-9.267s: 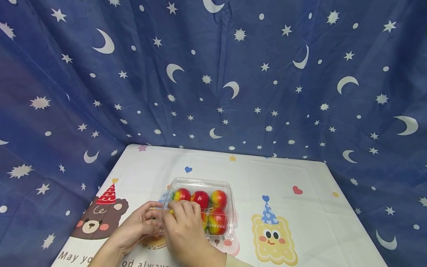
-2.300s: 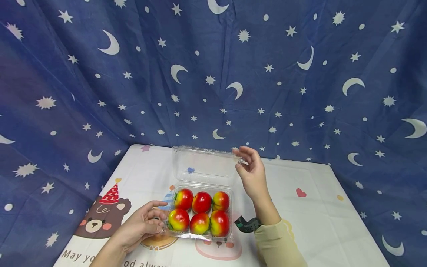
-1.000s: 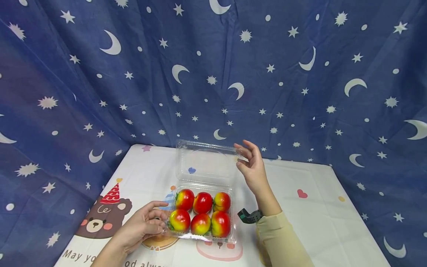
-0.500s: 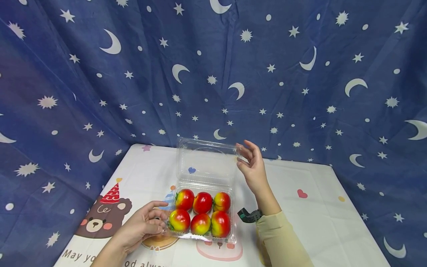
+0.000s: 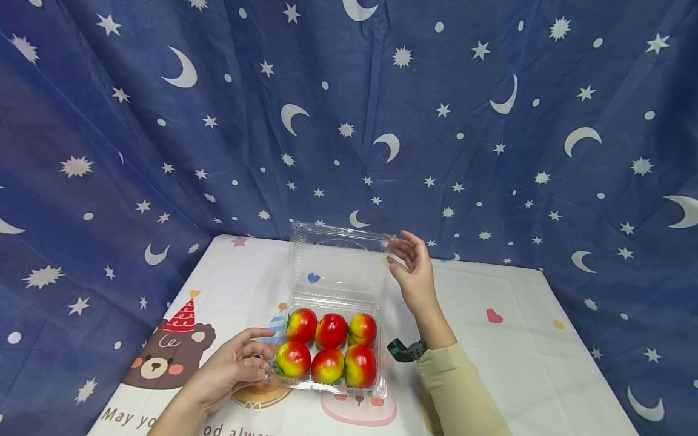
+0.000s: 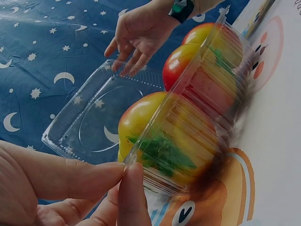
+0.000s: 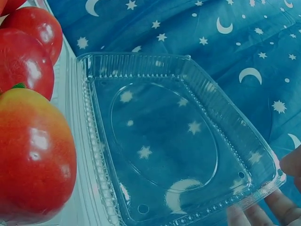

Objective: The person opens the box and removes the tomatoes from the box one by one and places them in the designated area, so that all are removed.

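Left hand point(image 5: 235, 367) pinching, right hand point(image 5: 417, 272) farther forward, its fingers point(image 7: 278, 205) curved

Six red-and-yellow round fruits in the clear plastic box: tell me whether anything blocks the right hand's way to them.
Nothing visible does: the fruits lie uncovered. The clear plastic lid stands raised behind them, its right corner held by the right hand; the left hand pinches the box at its left rim.

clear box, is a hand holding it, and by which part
The left hand pinches the box by its rim at the near left corner; the right hand holds the lid by its far right corner.
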A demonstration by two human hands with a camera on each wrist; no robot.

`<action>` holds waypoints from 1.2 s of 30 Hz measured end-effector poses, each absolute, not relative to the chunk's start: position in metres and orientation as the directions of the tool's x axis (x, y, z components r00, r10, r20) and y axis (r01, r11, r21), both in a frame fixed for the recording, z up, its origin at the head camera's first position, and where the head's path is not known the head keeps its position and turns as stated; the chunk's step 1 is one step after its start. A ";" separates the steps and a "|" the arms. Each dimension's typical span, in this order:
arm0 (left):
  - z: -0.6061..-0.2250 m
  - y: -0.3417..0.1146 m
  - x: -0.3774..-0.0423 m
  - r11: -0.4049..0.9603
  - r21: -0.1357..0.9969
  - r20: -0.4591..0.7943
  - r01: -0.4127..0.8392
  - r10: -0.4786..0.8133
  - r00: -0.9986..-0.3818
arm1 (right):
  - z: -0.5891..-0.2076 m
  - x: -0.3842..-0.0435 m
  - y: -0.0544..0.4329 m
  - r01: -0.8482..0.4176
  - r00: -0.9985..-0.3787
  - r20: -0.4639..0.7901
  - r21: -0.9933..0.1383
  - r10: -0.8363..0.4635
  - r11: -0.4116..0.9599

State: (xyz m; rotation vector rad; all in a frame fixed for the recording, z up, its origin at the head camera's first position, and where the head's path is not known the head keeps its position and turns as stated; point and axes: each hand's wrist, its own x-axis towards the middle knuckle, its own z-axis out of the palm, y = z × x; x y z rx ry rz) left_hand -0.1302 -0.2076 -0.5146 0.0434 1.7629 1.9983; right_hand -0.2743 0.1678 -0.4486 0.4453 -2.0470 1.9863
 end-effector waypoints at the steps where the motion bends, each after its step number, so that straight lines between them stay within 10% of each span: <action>1: -0.515 -0.208 -0.130 -0.063 0.944 -0.280 -0.324 0.365 -0.888 | -0.449 -0.274 0.168 -0.390 -0.921 0.389 -0.921 -0.039 0.023; 36: -0.515 -0.208 -0.130 -0.068 0.943 -0.279 -0.325 0.368 -0.887 | -0.463 -0.283 0.171 -0.304 -0.952 0.302 -0.949 -0.036 0.077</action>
